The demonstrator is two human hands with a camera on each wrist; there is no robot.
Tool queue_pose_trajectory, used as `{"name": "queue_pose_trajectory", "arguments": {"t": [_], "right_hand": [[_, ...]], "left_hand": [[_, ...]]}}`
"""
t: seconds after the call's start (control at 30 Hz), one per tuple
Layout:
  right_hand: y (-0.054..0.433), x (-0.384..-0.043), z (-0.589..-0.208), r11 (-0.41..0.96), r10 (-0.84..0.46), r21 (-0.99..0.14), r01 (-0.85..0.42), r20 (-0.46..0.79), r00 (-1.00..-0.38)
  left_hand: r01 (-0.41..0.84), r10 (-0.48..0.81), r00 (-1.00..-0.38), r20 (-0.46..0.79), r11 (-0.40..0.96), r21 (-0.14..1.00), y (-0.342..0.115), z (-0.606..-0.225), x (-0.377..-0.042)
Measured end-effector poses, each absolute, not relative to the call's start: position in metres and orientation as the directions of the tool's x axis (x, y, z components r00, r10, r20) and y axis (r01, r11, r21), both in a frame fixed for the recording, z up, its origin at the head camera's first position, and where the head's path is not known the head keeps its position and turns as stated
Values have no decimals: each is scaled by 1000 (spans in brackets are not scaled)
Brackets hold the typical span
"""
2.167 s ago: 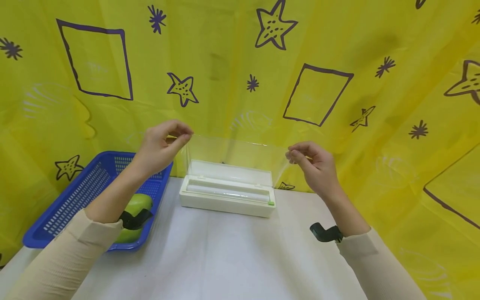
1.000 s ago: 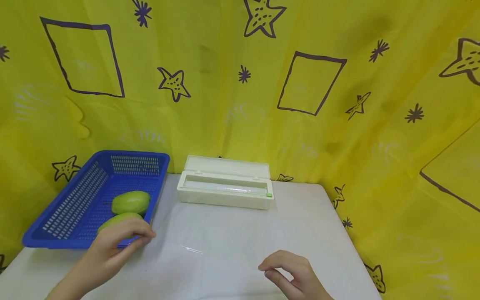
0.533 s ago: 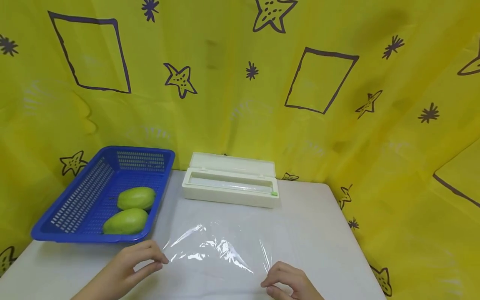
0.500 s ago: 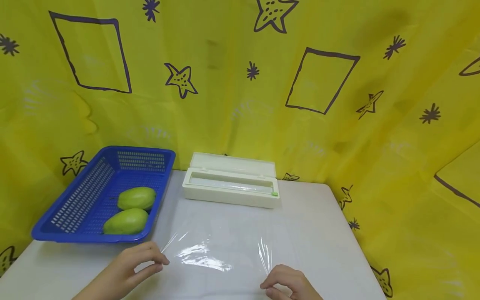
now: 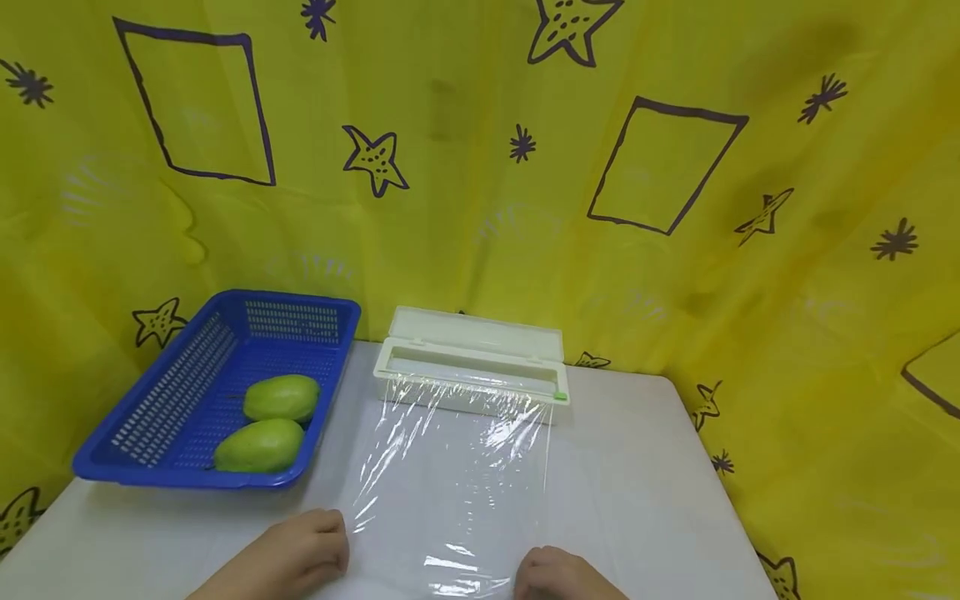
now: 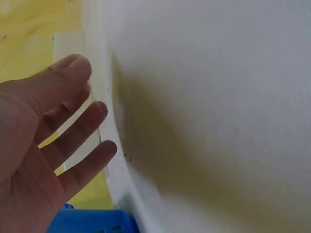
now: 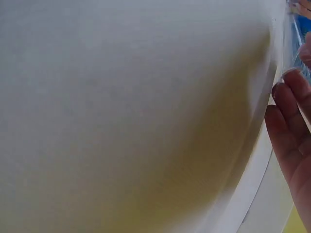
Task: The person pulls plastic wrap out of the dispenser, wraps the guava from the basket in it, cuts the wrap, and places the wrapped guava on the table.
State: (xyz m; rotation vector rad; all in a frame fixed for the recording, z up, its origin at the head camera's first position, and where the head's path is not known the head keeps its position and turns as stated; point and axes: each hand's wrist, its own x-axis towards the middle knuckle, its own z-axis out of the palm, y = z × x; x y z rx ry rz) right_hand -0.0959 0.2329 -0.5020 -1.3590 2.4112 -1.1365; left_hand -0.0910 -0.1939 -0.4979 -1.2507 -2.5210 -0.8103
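A clear sheet of cling film (image 5: 468, 492) runs from the white dispenser box (image 5: 476, 335) toward the front of the table, wrinkled and shining. My left hand (image 5: 300, 550) pinches its near left corner between thumb and index finger, the other fingers loosely spread in the left wrist view. At the near right corner, my right hand (image 5: 562, 575) pinches the film; the right wrist view catches its fingers (image 7: 286, 121) at the edge. The dispenser's lid stands tipped back, and the white roll (image 5: 472, 372) shows inside. A small green slider (image 5: 560, 396) sits at its right end.
To the left stands a blue plastic basket (image 5: 161, 477) holding two green mangoes (image 5: 281, 397). A white cloth covers the table (image 5: 637, 475). Behind and to the right hangs a yellow patterned curtain (image 5: 450, 242).
Both hands first came down from above the box toward the front of the table, then drew slightly nearer. The film, lately slack on the table, now stretches up to the box.
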Motion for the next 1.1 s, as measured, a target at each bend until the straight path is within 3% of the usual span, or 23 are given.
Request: {"name": "queue_pose_trajectory", "arguments": {"t": [0.13, 0.23, 0.47, 0.57, 0.63, 0.77, 0.87, 0.93, 1.1], "right_hand": [[231, -100, -504, 299, -803, -523, -798, 313, -507], [230, -101, -503, 346, -805, -457, -819, 303, -509], [230, -104, -498, 365, -801, -383, -849, 335, -496], [231, -105, -498, 341, -803, -398, -852, 349, -484], [233, -107, -498, 341, -792, -464, -817, 326, -516], [238, -107, -489, 335, -758, -736, -588, 160, -632], [241, -108, -481, 333, -730, -843, -421, 52, -682], [242, -110, -477, 322, -735, -831, -453, 82, -673], [237, -125, -467, 229, -750, -723, -651, 295, -592]], "left_hand": [[846, 694, -528, 489, 481, 230, -189, -503, -96], [850, 682, -509, 525, 493, 185, -187, -504, -98], [780, 653, -613, 445, 591, 206, -186, -499, -97], [759, 649, -639, 413, 620, 200, -186, -496, -97], [755, 647, -643, 410, 627, 193, -187, -494, -97], [748, 652, -656, 380, 626, 219, -188, -490, -98], [741, 645, -667, 373, 625, 245, -189, -486, -98], [739, 632, -667, 394, 625, 250, -188, -482, -97], [739, 586, -659, 472, 622, 259, -186, -458, -96]]}}
